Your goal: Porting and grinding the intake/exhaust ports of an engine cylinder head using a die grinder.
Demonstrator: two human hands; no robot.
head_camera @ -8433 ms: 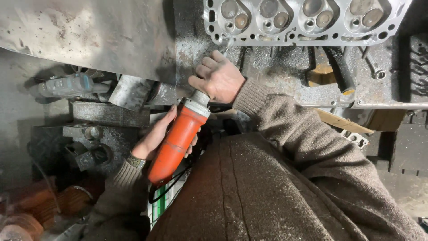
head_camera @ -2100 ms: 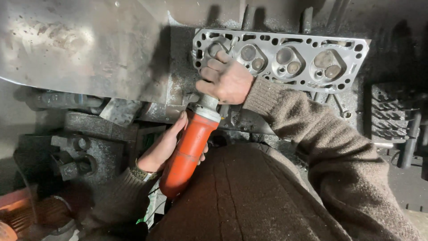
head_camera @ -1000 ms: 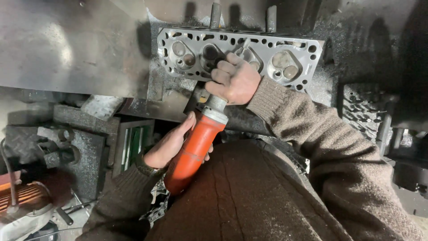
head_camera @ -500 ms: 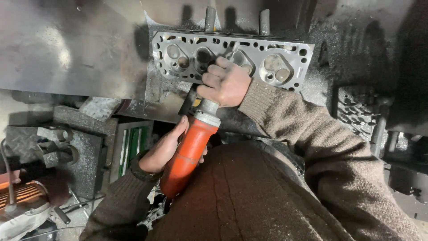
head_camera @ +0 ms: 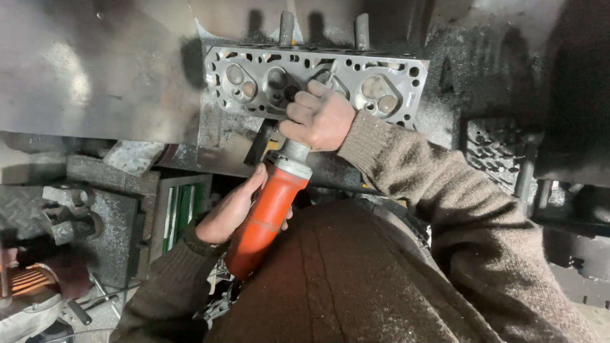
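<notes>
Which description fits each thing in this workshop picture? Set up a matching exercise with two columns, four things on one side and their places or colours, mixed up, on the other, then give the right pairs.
Things
1. power tool body
2. right hand
3. left hand
4. cylinder head

Descriptions
A. grey metal, lying on the bench at the top
B. orange-red
C. wrapped round the tool's metal front end
D. gripping the tool's rear body

Pairs: 1-B, 2-C, 3-D, 4-A
</notes>
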